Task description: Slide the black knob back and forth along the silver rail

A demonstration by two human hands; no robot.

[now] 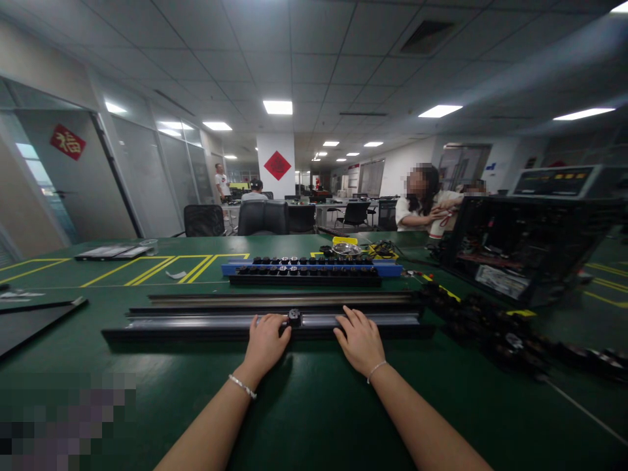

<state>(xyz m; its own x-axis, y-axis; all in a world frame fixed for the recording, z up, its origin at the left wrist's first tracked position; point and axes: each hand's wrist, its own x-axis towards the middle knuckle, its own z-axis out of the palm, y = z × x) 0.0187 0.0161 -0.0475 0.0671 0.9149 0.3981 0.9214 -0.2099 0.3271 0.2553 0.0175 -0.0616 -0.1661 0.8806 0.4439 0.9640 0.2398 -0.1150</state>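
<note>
A long black rail [176, 334] with a shiny metallic channel lies crosswise on the green table in front of me. On it sits a small black block-shaped module [294, 318], between my two hands. My left hand [266, 341] curls its fingers over the rail just left of the module, its thumb on the near side. The index fingertip is close to the module; whether it touches is unclear. My right hand [362, 339] rests on the rail further right, fingers spread and thumb apart. More dark rails [196, 300] lie parallel just behind.
A blue rail [314, 269] bearing a row of black modules lies farther back. At right are a heap of dark parts [510, 333] and an opened black computer case [515, 248]. A dark panel [34, 320] lies left. Across the table, a person [424, 203] handles a white object.
</note>
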